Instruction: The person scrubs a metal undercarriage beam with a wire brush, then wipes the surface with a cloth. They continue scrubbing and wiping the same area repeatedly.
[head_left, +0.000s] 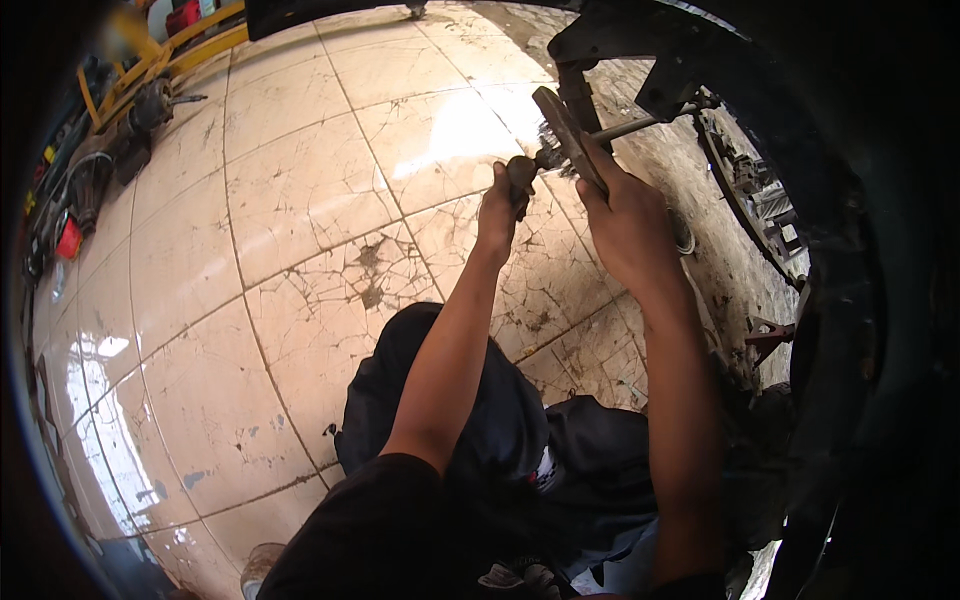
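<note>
My left hand (497,212) is closed around the dark, rounded end (520,172) of a part in line with a metal rod (630,128) under the vehicle. My right hand (632,228) grips a long, flat brush (566,128) with a brown back, seen edge-on. Its dark bristles (550,142) face the left hand and lie at the rod, just beyond the fingers. Whether they touch the metal cannot be made out. The right fingertips are partly hidden behind the brush and hand.
Dark vehicle framework (680,75) arches over the right side. A reddish stand (768,338) is below it. Greasy axle-like parts (120,150) lie at far left beside a yellow metal frame (205,45). Cracked, stained tiles (310,190) cover the floor around my bent knees.
</note>
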